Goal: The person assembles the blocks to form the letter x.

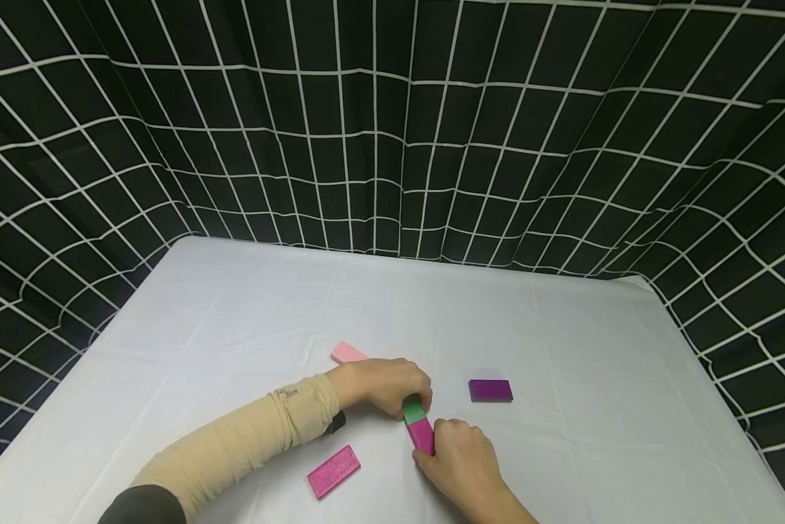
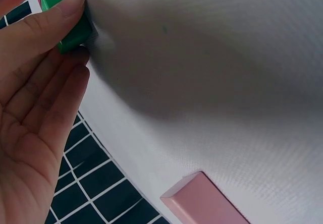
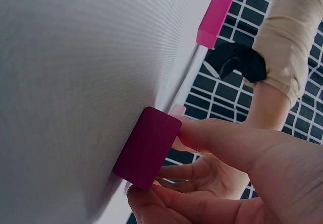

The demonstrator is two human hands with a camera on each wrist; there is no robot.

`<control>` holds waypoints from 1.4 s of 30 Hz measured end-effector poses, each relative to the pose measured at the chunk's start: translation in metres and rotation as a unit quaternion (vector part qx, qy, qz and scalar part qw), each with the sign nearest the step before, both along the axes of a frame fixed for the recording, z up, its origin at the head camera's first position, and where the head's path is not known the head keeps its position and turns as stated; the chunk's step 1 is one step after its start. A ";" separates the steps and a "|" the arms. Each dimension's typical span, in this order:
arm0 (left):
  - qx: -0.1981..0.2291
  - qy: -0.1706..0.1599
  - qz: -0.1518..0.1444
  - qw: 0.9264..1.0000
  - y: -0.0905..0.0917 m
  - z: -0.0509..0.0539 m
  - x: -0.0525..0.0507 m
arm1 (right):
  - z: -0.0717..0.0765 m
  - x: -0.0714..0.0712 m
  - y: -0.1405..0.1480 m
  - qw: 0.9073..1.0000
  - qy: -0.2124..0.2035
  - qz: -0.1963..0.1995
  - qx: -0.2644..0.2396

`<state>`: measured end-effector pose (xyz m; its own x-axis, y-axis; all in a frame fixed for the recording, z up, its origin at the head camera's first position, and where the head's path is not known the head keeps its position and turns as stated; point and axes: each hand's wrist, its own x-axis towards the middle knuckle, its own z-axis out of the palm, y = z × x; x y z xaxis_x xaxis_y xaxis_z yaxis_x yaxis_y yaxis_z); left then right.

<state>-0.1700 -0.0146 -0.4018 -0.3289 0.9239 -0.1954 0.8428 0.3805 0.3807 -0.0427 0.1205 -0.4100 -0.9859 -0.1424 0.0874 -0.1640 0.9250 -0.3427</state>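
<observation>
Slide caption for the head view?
Left hand holding a green block against a magenta block held by the right hand.

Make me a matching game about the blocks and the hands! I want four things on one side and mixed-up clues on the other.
Things:
1. Green block
2. Purple block
3. Light pink block
4. Right hand

Clues, as seen in the head view:
A. Is the block farthest to the right
B. Grips a magenta block
C. Is held by the left hand
D. Is the block nearest the back cloth

Pairs: 1-C, 2-A, 3-D, 4-B
</observation>
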 end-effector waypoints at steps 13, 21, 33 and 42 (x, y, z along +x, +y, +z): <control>0.005 0.000 0.002 1.000 -0.001 0.002 0.002 | 0.001 -0.001 0.001 1.000 -0.008 0.000 0.002; 0.006 0.019 -0.019 1.000 -0.002 -0.001 0.001 | 0.003 0.000 0.003 1.000 0.002 -0.003 0.008; 0.016 0.027 0.056 0.998 -0.030 0.012 0.007 | 0.032 -0.005 0.031 0.999 -0.046 -0.007 0.005; 0.092 -0.014 0.196 0.976 -0.080 0.021 0.045 | 0.037 -0.014 0.049 0.994 -0.069 0.000 -0.079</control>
